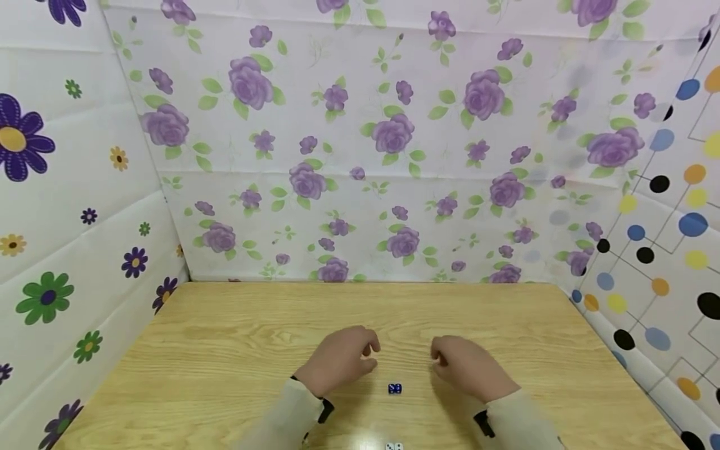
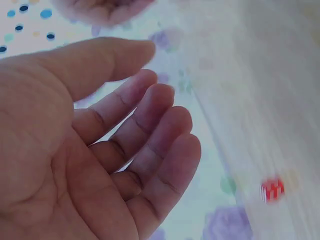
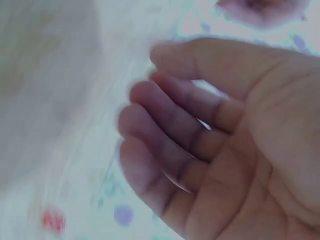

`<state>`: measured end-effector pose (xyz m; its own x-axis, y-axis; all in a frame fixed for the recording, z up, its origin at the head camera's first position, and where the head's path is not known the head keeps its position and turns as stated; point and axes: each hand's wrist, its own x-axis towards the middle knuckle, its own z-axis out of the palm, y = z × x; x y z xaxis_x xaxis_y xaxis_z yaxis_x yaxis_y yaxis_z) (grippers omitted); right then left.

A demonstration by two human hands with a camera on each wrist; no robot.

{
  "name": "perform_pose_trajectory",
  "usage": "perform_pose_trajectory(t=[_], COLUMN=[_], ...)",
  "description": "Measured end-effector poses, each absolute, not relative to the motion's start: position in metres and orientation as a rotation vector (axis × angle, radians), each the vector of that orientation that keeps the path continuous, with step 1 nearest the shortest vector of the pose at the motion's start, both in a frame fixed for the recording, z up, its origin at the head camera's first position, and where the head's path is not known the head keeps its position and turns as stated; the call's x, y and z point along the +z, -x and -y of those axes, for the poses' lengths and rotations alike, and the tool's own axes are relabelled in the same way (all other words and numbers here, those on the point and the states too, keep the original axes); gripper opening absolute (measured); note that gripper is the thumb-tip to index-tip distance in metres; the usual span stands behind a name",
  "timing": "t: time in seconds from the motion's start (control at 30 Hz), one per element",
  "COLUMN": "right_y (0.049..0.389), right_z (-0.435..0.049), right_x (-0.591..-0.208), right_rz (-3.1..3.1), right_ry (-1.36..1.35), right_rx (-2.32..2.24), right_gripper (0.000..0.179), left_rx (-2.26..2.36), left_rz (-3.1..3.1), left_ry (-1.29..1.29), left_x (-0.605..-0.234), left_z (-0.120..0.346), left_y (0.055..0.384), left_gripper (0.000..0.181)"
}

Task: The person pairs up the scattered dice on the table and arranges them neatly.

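Two small blue dice (image 1: pixel 395 389) sit side by side on the wooden table between the hands. At the bottom edge of the head view, two white dice (image 1: pixel 394 446) are partly cut off. My left hand (image 1: pixel 344 357) hovers to the left of the blue dice, fingers loosely bent and palm facing inward. Opposite it, on the right, my right hand (image 1: pixel 469 365) is held the same way. Both wrist views show bare palms with nothing in the left hand (image 2: pixel 115 130) or the right hand (image 3: pixel 215 140). Neither hand touches any dice.
A light wooden table (image 1: pixel 236 337) spreads under the hands. Purple-rose cloth (image 1: pixel 360 150) hangs behind it, with a flower-print cloth (image 1: pixel 84 250) on the left and a dotted cloth (image 1: pixel 669 262) on the right. A blurred red spot (image 2: pixel 272 189) shows in the left wrist view.
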<state>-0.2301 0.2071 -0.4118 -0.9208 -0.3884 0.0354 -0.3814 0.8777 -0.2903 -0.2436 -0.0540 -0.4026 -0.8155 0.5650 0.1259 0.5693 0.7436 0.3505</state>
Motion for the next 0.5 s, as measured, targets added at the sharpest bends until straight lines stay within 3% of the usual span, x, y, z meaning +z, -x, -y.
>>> perform_pose_trajectory(t=[0.2, 0.5], right_y=[0.24, 0.246], right_z=[-0.257, -0.286], right_x=[-0.407, -0.427], right_rz=[-3.102, -3.036], right_ry=[0.373, 0.302], right_rx=[-0.345, -0.324], right_gripper=[0.016, 0.029], left_rx=[-0.611, -0.619], left_rz=[2.936, 3.058], left_ry=[0.768, 0.648], left_x=[-0.402, -0.418], left_z=[0.086, 0.1], left_y=[0.262, 0.28], left_gripper=[0.015, 0.029])
